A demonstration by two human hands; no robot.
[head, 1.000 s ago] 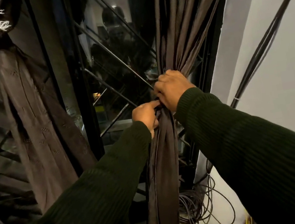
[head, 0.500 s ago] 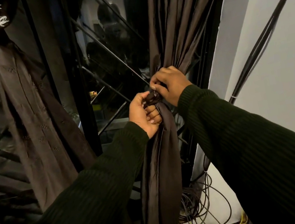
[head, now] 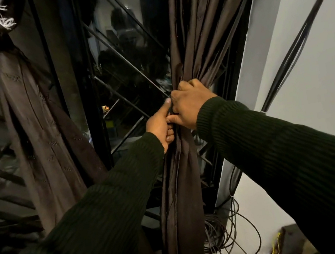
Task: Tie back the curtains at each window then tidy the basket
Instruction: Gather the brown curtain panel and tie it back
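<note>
Hands [head: 191, 102] stayed clamped on curtain [head: 201, 31]; left thumb now raised

- Curtain [head: 194, 32]: dark brown, plain sheen.
- Left curtain [head: 37, 131]: brown, faint small motifs.
- Sleeves [head: 278, 152]: dark green, ribbed.
- Wall [head: 317, 55]: white.
- Cables [head: 228, 234]: black; some yellow.

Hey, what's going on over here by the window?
A person in dark green sleeves is tying back the right curtain at a dark window. Both hands are at its gathered waist: the left hand clutches the bunched fabric with the thumb up, and the right hand grips just above it. The left curtain already hangs knotted near the top. Loose cables lie coiled on the floor below. No basket is in view.
</note>
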